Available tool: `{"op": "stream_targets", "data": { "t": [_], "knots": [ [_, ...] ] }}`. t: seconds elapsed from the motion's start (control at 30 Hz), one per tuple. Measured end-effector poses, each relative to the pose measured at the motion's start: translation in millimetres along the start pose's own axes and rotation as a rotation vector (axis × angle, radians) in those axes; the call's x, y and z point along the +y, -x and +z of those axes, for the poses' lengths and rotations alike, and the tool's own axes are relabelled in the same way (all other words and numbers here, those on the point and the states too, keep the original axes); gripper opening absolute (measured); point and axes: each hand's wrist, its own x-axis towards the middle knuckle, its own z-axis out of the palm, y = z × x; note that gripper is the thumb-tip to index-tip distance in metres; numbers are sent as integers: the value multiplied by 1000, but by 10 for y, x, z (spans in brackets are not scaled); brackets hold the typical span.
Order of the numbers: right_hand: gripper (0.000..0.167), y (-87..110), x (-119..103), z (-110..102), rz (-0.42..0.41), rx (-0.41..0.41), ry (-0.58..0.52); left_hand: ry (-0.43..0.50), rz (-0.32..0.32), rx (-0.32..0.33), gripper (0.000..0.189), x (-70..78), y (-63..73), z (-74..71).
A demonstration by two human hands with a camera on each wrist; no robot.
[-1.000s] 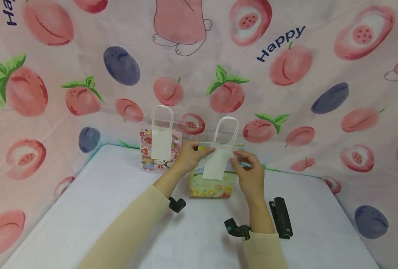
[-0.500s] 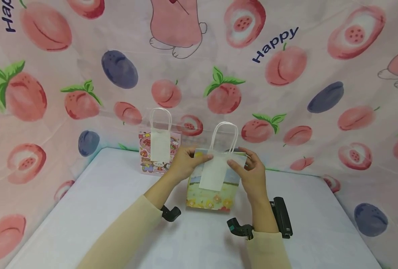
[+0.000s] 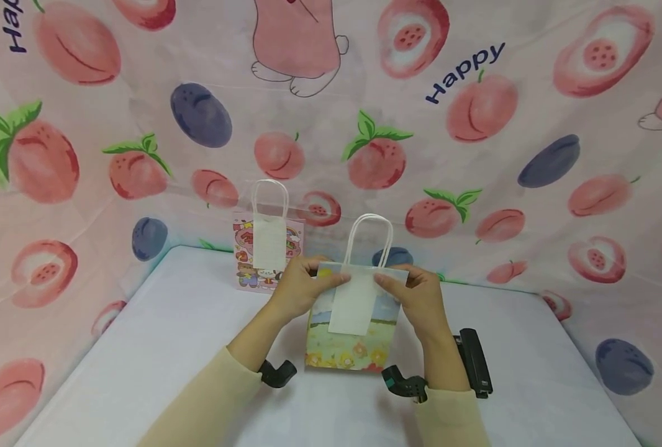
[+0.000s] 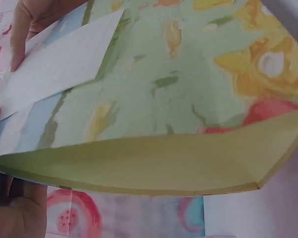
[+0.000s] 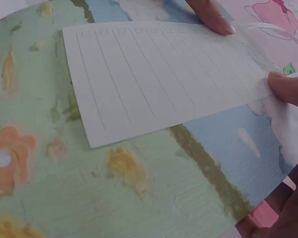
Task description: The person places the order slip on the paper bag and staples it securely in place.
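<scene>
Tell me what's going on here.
A person grips a flowered paper bag near its top, the left hand on one side and the right hand on the other, thumbs in front. A lined white slip lies against the bag's front, below its upright white handles. A pink cartoon bag with its own white slip stands behind, to the left. A black stapler lies beside the right forearm.

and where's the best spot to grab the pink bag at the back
Probably the top of its white handle, coming from above and slightly left: the pink bag stands upright and the handle forms an open loop above its rim, while the flowered bag is held in front, to the right.
</scene>
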Motion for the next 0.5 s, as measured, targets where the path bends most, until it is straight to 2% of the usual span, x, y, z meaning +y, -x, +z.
{"op": "stream_targets", "data": {
  "t": [0.1,0.33,0.5],
  "knots": [
    [18,0,10,19,-12,-33,-4,23,7,9,22,-33,40,-13],
    [16,-3,24,40,-46,-87,-5,41,-49,-7,26,-98,104,-40],
    [20,4,22,14,-74,-91,63,51,-21,-43,27,-114,91,-41]
  ]
}}
